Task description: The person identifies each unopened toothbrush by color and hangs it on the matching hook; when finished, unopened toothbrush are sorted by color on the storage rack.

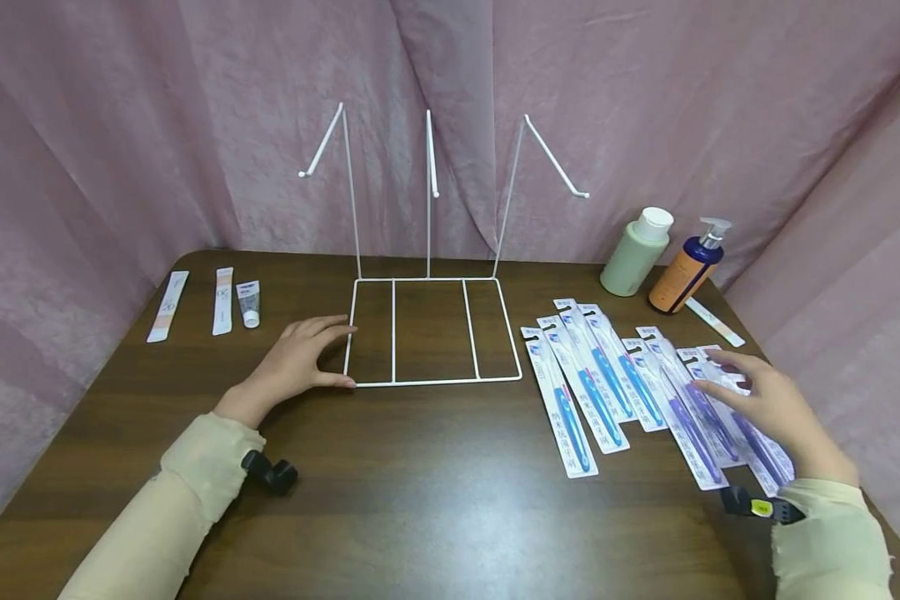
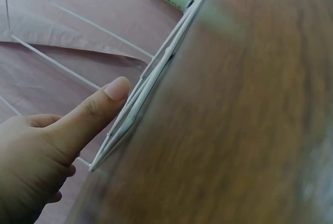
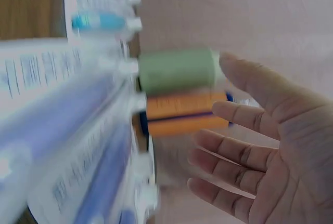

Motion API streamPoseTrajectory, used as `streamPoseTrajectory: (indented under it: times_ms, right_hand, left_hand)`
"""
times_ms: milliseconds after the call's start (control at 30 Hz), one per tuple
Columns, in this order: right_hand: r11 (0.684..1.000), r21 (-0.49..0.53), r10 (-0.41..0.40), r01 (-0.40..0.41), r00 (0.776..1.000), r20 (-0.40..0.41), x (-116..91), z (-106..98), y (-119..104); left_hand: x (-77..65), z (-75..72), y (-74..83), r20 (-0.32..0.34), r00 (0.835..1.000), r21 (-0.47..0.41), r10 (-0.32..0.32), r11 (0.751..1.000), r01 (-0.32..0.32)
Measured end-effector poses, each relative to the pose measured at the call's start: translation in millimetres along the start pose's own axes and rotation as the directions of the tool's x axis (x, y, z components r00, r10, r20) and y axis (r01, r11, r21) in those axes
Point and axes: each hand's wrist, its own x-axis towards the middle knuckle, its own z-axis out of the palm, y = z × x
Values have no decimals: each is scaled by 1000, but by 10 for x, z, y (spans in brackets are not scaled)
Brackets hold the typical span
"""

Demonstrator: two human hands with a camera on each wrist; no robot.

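A white wire display rack (image 1: 432,383) with three upright hooks stands on the table. My left hand (image 1: 300,358) is at the left side of its base, thumb by the front corner and fingers farther back along the side wire. In the left wrist view the thumb (image 2: 88,117) lies straight against the base wires. Over the purple packaged toothbrushes (image 1: 693,417) hovers my right hand (image 1: 768,408), its fingers spread and nothing between them. Blue packaged toothbrushes (image 1: 570,417) lie fanned out to their left, in clear blister packs with white cards.
A green bottle (image 1: 630,262) with a white cap and an orange pump bottle (image 1: 682,275) stand at the back right, a slim white packet (image 1: 715,322) beside them. Two slim packets (image 1: 168,307) and a small tube (image 1: 248,302) lie at the left. Pink curtains hang behind.
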Motion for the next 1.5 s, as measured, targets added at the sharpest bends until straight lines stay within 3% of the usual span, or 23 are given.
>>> streamPoseTrajectory:
  times_ms: [300, 433, 667, 833, 1100, 1267, 1500]
  right_hand:
    - [983, 145, 112, -110, 994, -10, -104, -100, 486]
    - [980, 97, 173, -173, 985, 10, -153, -117, 610]
    - [943, 47, 324, -331, 939, 112, -176, -88, 751]
    - [952, 28, 298, -304, 945, 139, -188, -81, 835]
    - [949, -20, 310, -313, 924, 224, -180, -102, 862]
    - [953, -73, 302, -293, 925, 231, -142, -98, 836]
    - [934, -15, 348, -356, 903, 253, -184, -72, 851]
  left_hand:
    - [22, 93, -17, 20, 1000, -9, -23, 1000, 24]
    - [33, 122, -3, 29, 999, -8, -23, 1000, 23]
    - [-16, 166, -25, 16, 999, -39, -39, 998, 39]
    - [-58, 183, -72, 8, 998, -45, -56, 997, 57]
    - [-77, 164, -84, 8, 998, -59, -55, 997, 55]
    - [-63, 164, -96, -15, 999, -52, -39, 998, 38]
    - [-44, 192, -99, -5, 1000, -50, -25, 998, 24]
